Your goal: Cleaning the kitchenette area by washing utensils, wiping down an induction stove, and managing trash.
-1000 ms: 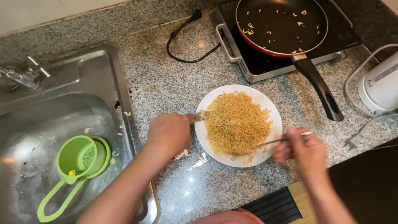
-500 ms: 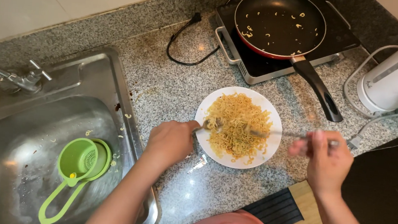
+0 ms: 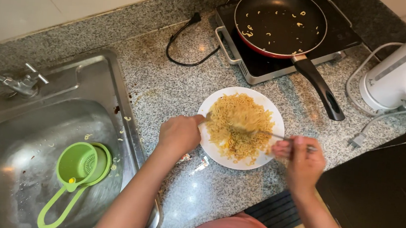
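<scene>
Noodles on the round white plate [image 3: 210, 146], near the front edge of the speckled granite countertop [image 3: 166, 86].
Left hand [image 3: 179, 134] curled on the plate's rim; right hand [image 3: 302, 159] closed around a thin metal fork [image 3: 270, 133] dug into the yellow noodle heap [image 3: 239, 124]. Soft, slippery strands, likely to slide; the plate looks stiff and breakable, best held by its rim.

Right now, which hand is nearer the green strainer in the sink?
Left. The left hand holds the plate rim, just right of the sink holding the green strainer; the right hand is beyond the plate.
</scene>
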